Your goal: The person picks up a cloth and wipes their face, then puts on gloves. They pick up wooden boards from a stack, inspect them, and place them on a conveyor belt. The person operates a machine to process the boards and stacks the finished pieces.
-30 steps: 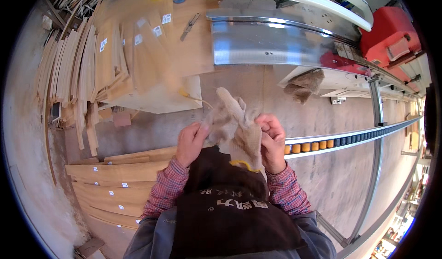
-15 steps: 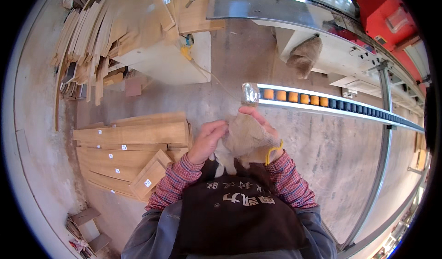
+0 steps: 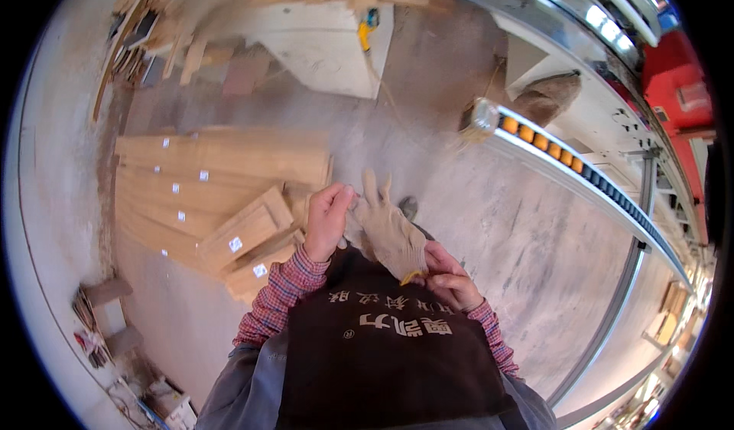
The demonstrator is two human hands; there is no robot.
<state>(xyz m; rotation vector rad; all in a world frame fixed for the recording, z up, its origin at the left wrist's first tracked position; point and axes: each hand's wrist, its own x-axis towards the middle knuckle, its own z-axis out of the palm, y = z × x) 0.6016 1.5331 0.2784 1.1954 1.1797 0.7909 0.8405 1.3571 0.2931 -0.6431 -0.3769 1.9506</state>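
A beige knit work glove (image 3: 391, 235) with a yellow-edged cuff is stretched between my bare hands, in front of the dark apron (image 3: 382, 338). Its fingers point up and away from me. My left hand (image 3: 329, 217) is closed, thumb against fingers, at the glove's left side, where pale fabric shows beside it. At the cuff end, my right hand (image 3: 453, 279) grips the glove with bent fingers, some of them partly hidden by the cuff. Whether this is one glove or two lying together, I cannot tell.
Wooden boards (image 3: 222, 159) with white labels lie stacked on the left. A roller rail (image 3: 566, 155) with orange and black wheels runs along the right, its end wrapped in clear film (image 3: 480, 116). A white panel (image 3: 313, 44) bearing a yellow-and-blue tool (image 3: 367, 29) stands ahead.
My right hand has moved down toward the cuff, and the glove now hangs spread with its fingers upward. The view has turned, so the boards and rail appear shifted.
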